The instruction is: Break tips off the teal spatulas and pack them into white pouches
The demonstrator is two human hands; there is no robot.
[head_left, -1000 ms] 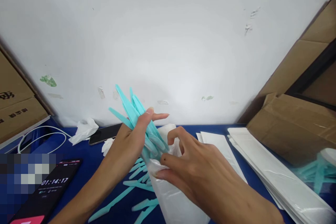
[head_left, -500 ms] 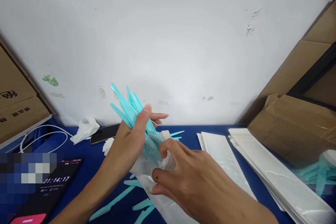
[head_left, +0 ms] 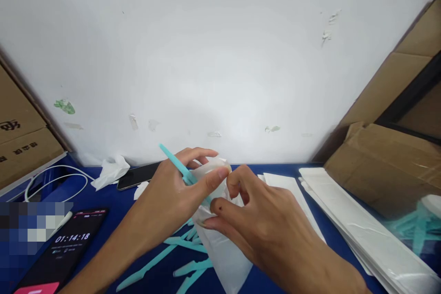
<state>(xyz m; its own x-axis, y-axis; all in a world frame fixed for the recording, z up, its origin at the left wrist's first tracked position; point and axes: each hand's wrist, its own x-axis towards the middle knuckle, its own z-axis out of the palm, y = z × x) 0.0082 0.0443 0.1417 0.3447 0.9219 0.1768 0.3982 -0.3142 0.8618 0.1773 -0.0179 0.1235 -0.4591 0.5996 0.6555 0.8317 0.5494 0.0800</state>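
A whitish see-through plastic bag point(head_left: 231, 250) hangs between my hands, its mouth at the top. My left hand point(head_left: 188, 183) is closed on the bag's mouth, with the thumb on the outside. One slim teal plastic stick, shaped like an eyebrow razor point(head_left: 175, 161), pokes out between that thumb and the fingers. My right hand point(head_left: 250, 213) pinches the bag's near right side with bent fingers. On the table below lie several more teal razors point(head_left: 148, 268), partly covered by the bag and my left forearm. How much is inside the bag is hidden.
Flat white bags point(head_left: 347, 220) are stacked at the right, beside a bag of teal pieces point(head_left: 418, 225). A phone with a running timer point(head_left: 70, 243), another phone point(head_left: 138, 175), crumpled tissue point(head_left: 112, 170) and a white cable point(head_left: 57, 167) lie left. Cardboard boxes point(head_left: 392, 151) flank the blue table.
The bunch of teal razors in my left hand no longer shows; a single one sticks out there. My left hand has turned over and taken hold of the bag's mouth, which now stands higher.
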